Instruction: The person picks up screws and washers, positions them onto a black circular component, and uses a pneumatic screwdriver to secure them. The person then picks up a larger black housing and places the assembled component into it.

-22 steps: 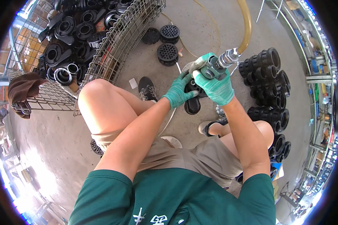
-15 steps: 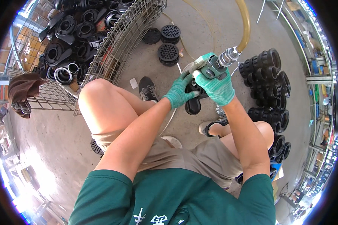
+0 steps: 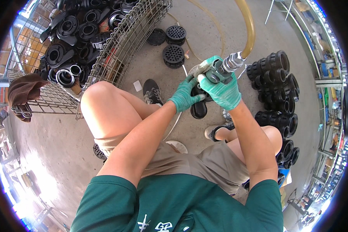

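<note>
Fittings fill the wire basket (image 3: 116, 46) at ten o'clock. Your left hand (image 3: 185, 96) grips the black part (image 3: 199, 108) at centre; your right hand (image 3: 222, 91) clenches the air tool (image 3: 220, 69) over it, hose (image 3: 248, 27) toward one o'clock. You seem mid-fastening; next calls for a steady, square press.

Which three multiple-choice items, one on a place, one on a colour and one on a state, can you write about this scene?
1. Where is the wire basket?
A. front-left of the person
B. front-right
C. on the knees

2. What colour are the gloves?
A. black
B. green
C. yellow

3. What does the right hand do?
A. hangs free
B. rests on the floor
C. grips the tool with the yellow hose

Key: 1 A, it lies upper left; 2 B, left hand too; 3 C, fingers wrap it.
</note>
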`<action>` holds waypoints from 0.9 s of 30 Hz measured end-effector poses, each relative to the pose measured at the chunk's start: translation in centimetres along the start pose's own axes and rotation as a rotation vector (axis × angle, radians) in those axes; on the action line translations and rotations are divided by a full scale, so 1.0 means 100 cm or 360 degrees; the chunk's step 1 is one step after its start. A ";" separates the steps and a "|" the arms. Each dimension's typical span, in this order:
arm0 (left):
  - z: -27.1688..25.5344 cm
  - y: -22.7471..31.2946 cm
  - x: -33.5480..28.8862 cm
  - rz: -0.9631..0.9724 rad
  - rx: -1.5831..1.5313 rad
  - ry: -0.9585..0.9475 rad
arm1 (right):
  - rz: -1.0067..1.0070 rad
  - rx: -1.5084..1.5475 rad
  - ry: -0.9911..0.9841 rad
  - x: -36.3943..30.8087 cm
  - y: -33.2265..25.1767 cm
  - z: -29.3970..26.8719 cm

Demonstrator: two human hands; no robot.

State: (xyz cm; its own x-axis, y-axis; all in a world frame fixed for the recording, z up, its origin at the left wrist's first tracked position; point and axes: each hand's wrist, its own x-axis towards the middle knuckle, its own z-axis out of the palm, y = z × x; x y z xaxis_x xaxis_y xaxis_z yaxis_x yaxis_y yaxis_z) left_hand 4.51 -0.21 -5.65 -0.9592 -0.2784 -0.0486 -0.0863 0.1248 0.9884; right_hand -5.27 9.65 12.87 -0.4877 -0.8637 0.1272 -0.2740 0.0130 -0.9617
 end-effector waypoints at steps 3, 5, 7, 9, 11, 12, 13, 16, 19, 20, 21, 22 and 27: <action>-0.001 0.006 -0.001 0.0026 0.0013 0.0019 | 0.0014 0.0175 0.0070 -0.001 0.004 0.001; -0.003 0.008 0.000 0.0038 0.0073 0.0004 | 0.0038 0.0240 0.0055 -0.001 0.007 -0.001; -0.004 0.009 -0.001 0.0048 0.0120 -0.0011 | 0.0063 0.0307 0.0038 0.000 0.008 -0.002; -0.005 0.011 -0.001 0.0057 0.0140 -0.0007 | 0.0004 0.0139 0.0050 -0.001 0.005 -0.002; -0.004 0.012 0.000 0.0068 0.0158 -0.0004 | 0.0000 0.0186 0.0048 0.000 0.010 -0.004; -0.004 0.011 0.000 0.0065 0.0164 -0.0002 | -0.0005 0.0237 0.0043 0.000 0.012 -0.004; -0.004 0.010 0.000 0.0062 0.0170 0.0000 | -0.0007 0.0238 0.0041 0.001 0.010 -0.004; -0.004 0.012 -0.002 0.0083 0.0158 0.0012 | 0.0001 0.0187 0.0070 0.001 0.003 -0.003; -0.003 0.012 -0.002 0.0096 0.0125 0.0047 | -0.0017 0.0130 0.0089 0.000 0.005 -0.004; -0.003 0.012 -0.002 0.0097 0.0124 0.0045 | 0.0002 0.0168 0.0077 0.000 0.010 -0.005; -0.004 0.012 -0.002 0.0077 0.0177 0.0025 | 0.0020 0.0207 0.0062 0.000 0.013 -0.005; -0.005 0.012 -0.002 0.0057 0.0229 0.0004 | 0.0019 0.0207 0.0062 0.000 0.012 -0.005; -0.004 0.009 -0.001 0.0075 0.0131 0.0025 | 0.0008 0.0089 0.0085 0.002 0.003 -0.001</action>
State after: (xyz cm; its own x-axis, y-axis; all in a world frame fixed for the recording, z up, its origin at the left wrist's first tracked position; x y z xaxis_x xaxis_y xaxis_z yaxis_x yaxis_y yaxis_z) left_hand 4.67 -0.41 -4.65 -0.9584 -0.2855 0.0007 -0.0635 0.2155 0.9744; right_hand -5.54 9.59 12.66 -0.5326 -0.8357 0.1338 -0.2252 -0.0125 -0.9742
